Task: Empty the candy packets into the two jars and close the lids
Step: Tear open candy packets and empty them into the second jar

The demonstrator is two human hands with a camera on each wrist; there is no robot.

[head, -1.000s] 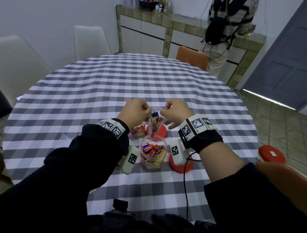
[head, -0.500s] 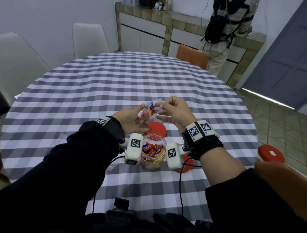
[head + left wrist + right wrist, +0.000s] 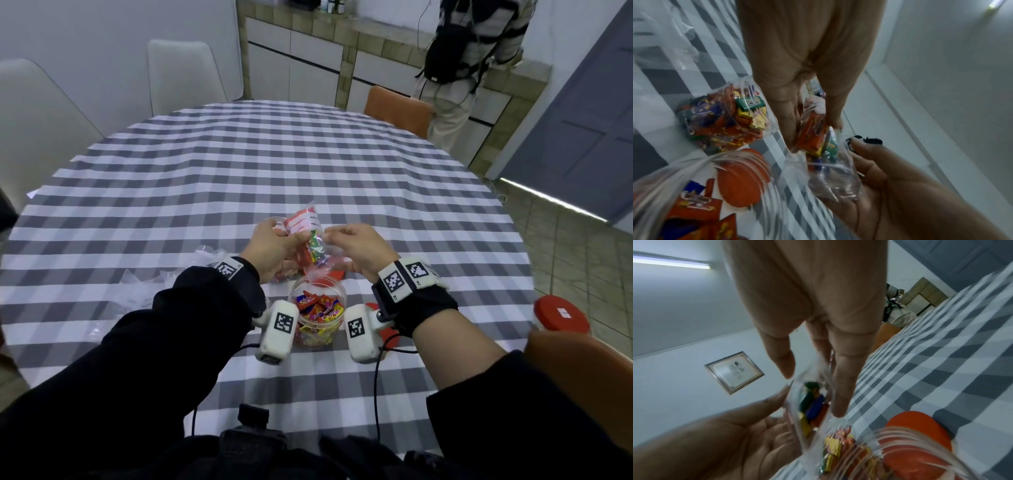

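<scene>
Candy is mid-pour. The step in hand looks like emptying one candy packet (image 3: 310, 248) into the near jar (image 3: 317, 313), which stands open on the checked counter (image 3: 308, 164) between the two wrists and already holds a heap of wrapped sweets. The packet is upended above the jar, its red-and-white header uppermost and its clear open end hanging just over the jar's mouth, with several sweets left inside.

The left hand (image 3: 272, 250) is raised over the jar with its fingers (image 3: 786, 125) curled round the upper, filled part of the packet, squeezing the sweets. The right hand (image 3: 359, 250) faces it from the right, thumb and fingers pinching the clear film at the packet's side and lower edge to hold the mouth open. Both wrists are lifted off the counter and turned inward.

A second jar (image 3: 274, 224) sits just beyond the left hand, mostly hidden; how full it is cannot be told. Another full packet (image 3: 723, 123) lies on the counter beside it. One red lid (image 3: 330, 275) lies flat just behind the near jar, another (image 3: 388, 334) is under the right wrist. Crumpled clear wrappers (image 3: 205, 255) lie to the left.

The next move probably calls for shaking or squeezing the remaining sweets down while keeping the film's mouth over the jar's rim, so that none spill.
</scene>
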